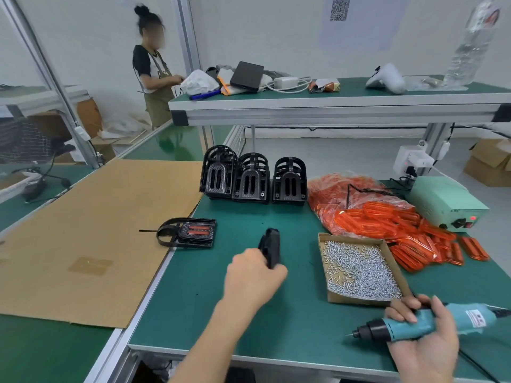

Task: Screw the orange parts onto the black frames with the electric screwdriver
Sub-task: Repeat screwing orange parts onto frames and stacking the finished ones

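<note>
Left hand [253, 275]: we grip a black frame [271, 246] upright, left of the screw box [359, 269].
Right hand [423, 335]: we hold the electric screwdriver [420, 323] below that box.
Orange parts [392, 219]: heaped right of the box.

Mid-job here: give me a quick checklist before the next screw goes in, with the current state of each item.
1. Electric screwdriver gripped in right hand: ok.
2. Black frame held by left hand: ok.
3. Orange part seated in that frame: cannot tell, it stands edge-on.
4. Screws in the cardboard tray: ok.
5. Screw on the bit tip: cannot tell.
6. Orange parts within sight: ok.
</note>
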Motion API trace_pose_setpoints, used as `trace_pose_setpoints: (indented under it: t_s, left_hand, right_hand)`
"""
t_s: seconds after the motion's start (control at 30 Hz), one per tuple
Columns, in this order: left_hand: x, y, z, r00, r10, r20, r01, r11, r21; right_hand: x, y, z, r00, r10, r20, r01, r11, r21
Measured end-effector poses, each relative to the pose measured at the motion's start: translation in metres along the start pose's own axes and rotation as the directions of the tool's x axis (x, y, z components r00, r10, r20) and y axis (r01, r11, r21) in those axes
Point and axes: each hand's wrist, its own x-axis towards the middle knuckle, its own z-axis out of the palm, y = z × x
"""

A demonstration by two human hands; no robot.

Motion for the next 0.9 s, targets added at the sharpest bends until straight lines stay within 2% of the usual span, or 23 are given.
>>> trace_pose_setpoints:
  t_s: [0.1, 0.17, 0.27, 0.43, 0.63, 0.7, 0.8, 0.9]
  left_hand:
    - [0.013, -0.038, -0.028, 0.993, -0.118, -0.018, 0.112, 0.974, -0.198]
    - [0.022, -0.062, -0.036, 0.984, -0.177, 0.013, 0.175, 0.954, -0.245]
    - [0.035, -0.088, -0.035, 0.971, -0.226, 0.076, 0.238, 0.936, -0.261]
    - [0.045, -0.103, -0.018, 0.969, -0.236, 0.071, 0.243, 0.961, -0.133]
    - [0.050, -0.103, -0.012, 0.953, -0.272, 0.131, 0.292, 0.942, -0.167]
    - [0.052, -0.099, -0.015, 0.961, -0.259, 0.101, 0.274, 0.943, -0.190]
    - [0.065, -0.100, -0.026, 0.959, -0.280, -0.033, 0.257, 0.917, -0.306]
    - [0.088, -0.106, -0.041, 0.921, -0.354, -0.160, 0.248, 0.852, -0.461]
  right_hand:
    - [-0.001, 0.000, 0.000, 1.000, -0.001, 0.003, 0.001, 1.000, -0.009]
    - [-0.002, 0.000, 0.001, 1.000, -0.003, -0.006, 0.003, 1.000, -0.017]
    - [-0.003, 0.000, 0.004, 1.000, -0.013, -0.018, 0.012, 0.999, -0.029]
    - [-0.004, -0.001, 0.009, 0.999, -0.008, -0.037, 0.006, 0.999, -0.046]
    - [-0.002, -0.001, 0.011, 0.999, 0.007, -0.049, -0.011, 0.997, -0.078]
    - [0.000, -0.001, 0.011, 0.998, -0.007, -0.059, 0.001, 0.996, -0.094]
    - [0.001, 0.000, 0.012, 0.998, 0.002, -0.061, -0.008, 0.994, -0.107]
    - [0.002, 0.001, 0.014, 0.998, 0.016, -0.068, -0.024, 0.993, -0.115]
